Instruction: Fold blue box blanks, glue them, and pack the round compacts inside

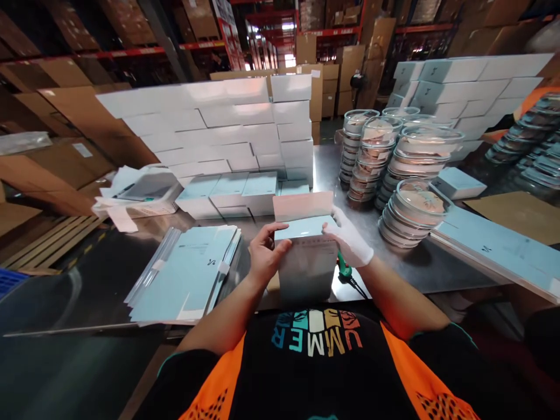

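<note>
Both hands meet on a pale box (pixel 307 256) held upright just in front of the chest, above the near edge of the steel table (pixel 420 265). The left hand (pixel 266 254), bare, grips the box's left side with fingers curled around the top corner; the right hand (pixel 350 238), in a white glove, clasps the right side near the top, fingers wrapped on the card. The box's lid flap (pixel 303 206) stands open, tilted up and away, so the box looks formed but not yet closed, and nothing can be seen inside it from here. A green-handled tool (pixel 344 269) lies on the table just beside the right wrist. To the near left rests a fanned pile of flat blue sleeves (pixel 188 274), not yet folded. Farther back, a wall of closed white boxes (pixel 227 125) is stacked several rows high, with a low row of blue-topped boxes (pixel 238 192) in front of it; these seem to be the finished ones. To the right stand stacks of round clear-lidded containers (pixel 394 160), some leaning toward the near side, apparently waiting to be boxed. Judging by how things lie, much is packed, yet many containers and flat sleeves remain.
</note>
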The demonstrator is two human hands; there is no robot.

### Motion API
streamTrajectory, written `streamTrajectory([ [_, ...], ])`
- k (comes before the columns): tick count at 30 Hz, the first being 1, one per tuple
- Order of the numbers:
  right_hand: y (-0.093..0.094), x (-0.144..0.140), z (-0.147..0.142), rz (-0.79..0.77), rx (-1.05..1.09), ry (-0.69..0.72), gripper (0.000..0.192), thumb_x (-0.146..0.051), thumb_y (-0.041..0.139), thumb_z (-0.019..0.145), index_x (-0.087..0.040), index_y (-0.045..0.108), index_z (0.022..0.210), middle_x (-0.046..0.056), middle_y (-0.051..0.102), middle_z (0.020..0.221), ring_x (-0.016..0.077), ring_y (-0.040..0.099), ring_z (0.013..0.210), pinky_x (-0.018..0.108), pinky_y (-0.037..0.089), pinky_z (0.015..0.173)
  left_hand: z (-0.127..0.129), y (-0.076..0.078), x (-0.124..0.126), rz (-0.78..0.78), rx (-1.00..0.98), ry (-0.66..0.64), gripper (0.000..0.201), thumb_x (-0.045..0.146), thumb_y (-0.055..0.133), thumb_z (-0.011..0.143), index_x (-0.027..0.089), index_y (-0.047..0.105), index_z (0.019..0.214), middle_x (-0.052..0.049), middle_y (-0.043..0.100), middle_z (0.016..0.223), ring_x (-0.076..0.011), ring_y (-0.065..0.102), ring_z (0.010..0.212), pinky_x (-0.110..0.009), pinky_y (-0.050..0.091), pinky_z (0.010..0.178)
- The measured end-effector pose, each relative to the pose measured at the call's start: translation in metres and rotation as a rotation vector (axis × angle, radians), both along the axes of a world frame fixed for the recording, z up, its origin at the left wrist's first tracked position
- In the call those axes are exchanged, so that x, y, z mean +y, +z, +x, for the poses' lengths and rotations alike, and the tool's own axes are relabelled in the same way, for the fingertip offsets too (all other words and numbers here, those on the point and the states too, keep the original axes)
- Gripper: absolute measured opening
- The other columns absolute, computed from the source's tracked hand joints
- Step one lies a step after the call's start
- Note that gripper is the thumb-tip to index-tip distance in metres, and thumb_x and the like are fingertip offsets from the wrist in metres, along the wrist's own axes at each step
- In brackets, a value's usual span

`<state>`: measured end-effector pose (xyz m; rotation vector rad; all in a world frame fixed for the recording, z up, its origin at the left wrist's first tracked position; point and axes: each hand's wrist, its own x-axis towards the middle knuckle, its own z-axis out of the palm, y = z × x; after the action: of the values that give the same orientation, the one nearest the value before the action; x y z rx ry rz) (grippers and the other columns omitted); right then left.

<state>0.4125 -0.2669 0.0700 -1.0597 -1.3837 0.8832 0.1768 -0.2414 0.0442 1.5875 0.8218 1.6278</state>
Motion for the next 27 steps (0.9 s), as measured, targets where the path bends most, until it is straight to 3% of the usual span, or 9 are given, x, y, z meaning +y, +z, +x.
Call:
streamTrajectory([
  [4,0.005,-0.004,0.000,0.081,-0.120,0.085,0.084,-0.073,0.092,0.078,-0.021,0.069,0.140,0.019,0.072,0.149,0.0364,0.067,0.142,0.054,0.055,0.120,0.004,-0.010,0.006,0.141,-0.067,0.059,0.062,0.078,0.092,0.077,0.023,0.072,0.101,-0.011,0.081,0.118,-0.0307,0.079,0.117,-0.044,0.062,0.101],
  [9,-0.017,-0.011,0.013,0.392,-0.228,0.150,0.035,-0.056,0.080,0.100,-0.027,0.078,0.119,0.017,0.070,0.157,0.0313,0.065,0.148,0.057,0.052,0.124,-0.019,-0.013,0.013,0.289,-0.014,-0.016,0.035,0.057,0.091,0.090,0.026,0.079,0.101,-0.005,0.081,0.103,-0.0280,0.082,0.115,-0.047,0.063,0.105],
  [14,-0.013,-0.015,-0.009,0.525,-0.362,0.115,0.018,-0.043,0.072,0.105,-0.034,0.082,0.116,0.010,0.079,0.146,0.0296,0.073,0.135,0.060,0.053,0.123,-0.048,0.025,0.020,0.387,0.430,-0.092,0.034,0.061,0.091,0.087,0.029,0.085,0.096,-0.011,0.083,0.115,-0.0359,0.077,0.128,-0.058,0.058,0.116],
  [16,-0.005,-0.018,-0.019,0.551,-0.446,0.131,0.030,-0.041,0.072,0.104,-0.031,0.078,0.132,0.012,0.069,0.162,0.0301,0.067,0.148,0.058,0.052,0.126,-0.046,0.046,0.017,0.471,0.711,-0.112,0.048,0.066,0.094,0.080,0.032,0.085,0.112,-0.013,0.082,0.130,-0.0397,0.073,0.134,-0.061,0.054,0.120],
  [19,0.010,-0.023,-0.005,0.566,-0.559,0.216,0.071,-0.052,0.077,0.101,-0.024,0.058,0.163,0.016,0.047,0.181,0.0328,0.050,0.165,0.054,0.046,0.134,-0.038,0.070,0.007,0.579,0.969,-0.190,0.064,0.067,0.090,0.084,0.035,0.078,0.138,-0.012,0.082,0.128,-0.0377,0.077,0.119,-0.056,0.057,0.112],
  [21,0.020,-0.025,0.034,0.550,-0.656,0.093,0.081,-0.058,0.079,0.098,-0.022,0.053,0.166,0.017,0.046,0.181,0.0345,0.044,0.169,0.055,0.039,0.138,-0.042,0.078,0.006,0.604,0.947,-0.152,0.066,0.063,0.089,0.088,0.035,0.074,0.146,-0.011,0.082,0.125,-0.0353,0.078,0.110,-0.054,0.059,0.107],
  [23,0.026,-0.026,0.094,0.481,-0.771,-0.248,0.064,-0.052,0.078,0.099,-0.019,0.064,0.152,0.020,0.052,0.176,0.0369,0.045,0.167,0.057,0.037,0.137,-0.057,0.078,0.013,0.544,0.719,0.035,0.078,0.058,0.092,0.084,0.035,0.068,0.155,-0.010,0.078,0.133,-0.0344,0.076,0.113,-0.055,0.061,0.107],
  [25,0.024,-0.026,0.158,0.306,-0.929,-0.637,0.044,-0.044,0.083,0.095,-0.014,0.073,0.125,0.027,0.052,0.172,0.0409,0.045,0.161,0.058,0.041,0.127,-0.076,0.067,0.027,0.402,0.403,0.223,0.100,0.055,0.099,0.077,0.037,0.056,0.165,-0.008,0.073,0.143,-0.0333,0.073,0.121,-0.056,0.062,0.111],
  [27,0.016,-0.024,0.209,0.063,-1.083,-0.821,0.019,-0.031,0.077,0.098,-0.013,0.073,0.103,0.029,0.064,0.158,0.0365,0.052,0.148,0.050,0.045,0.113,-0.091,0.047,0.039,0.230,0.192,0.324,0.118,0.051,0.107,0.063,0.037,0.052,0.167,-0.007,0.068,0.152,-0.0341,0.068,0.132,-0.059,0.059,0.117],
])
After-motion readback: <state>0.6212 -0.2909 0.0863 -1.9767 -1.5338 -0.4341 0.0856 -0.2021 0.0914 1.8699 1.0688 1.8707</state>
